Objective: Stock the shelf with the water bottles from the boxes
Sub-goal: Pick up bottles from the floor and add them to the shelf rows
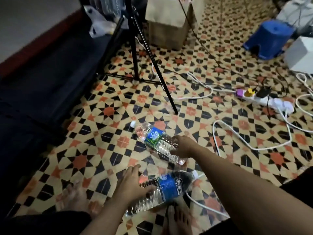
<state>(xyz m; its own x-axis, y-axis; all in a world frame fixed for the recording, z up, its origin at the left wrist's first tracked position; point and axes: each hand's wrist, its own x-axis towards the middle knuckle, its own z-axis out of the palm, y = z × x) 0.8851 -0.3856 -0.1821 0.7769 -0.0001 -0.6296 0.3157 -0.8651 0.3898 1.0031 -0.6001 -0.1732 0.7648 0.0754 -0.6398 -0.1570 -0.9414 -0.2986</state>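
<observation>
Two clear plastic water bottles with blue labels are held above the patterned tile floor. My right hand (182, 147) grips the lower body of the farther bottle (155, 141), whose white cap points up and left. My left hand (133, 183) holds the nearer bottle (162, 190) around its middle, thumb curled under it; its white cap points right. A cardboard box (167, 22) stands at the top centre. The shelf shows only as a dark frame at the top left (105, 7).
A black tripod (135, 48) stands between me and the box. White cables and a power strip (264, 99) trail over the floor on the right. A blue stool (269, 39) sits top right. A dark couch (42, 82) fills the left. My bare feet (76, 197) are below.
</observation>
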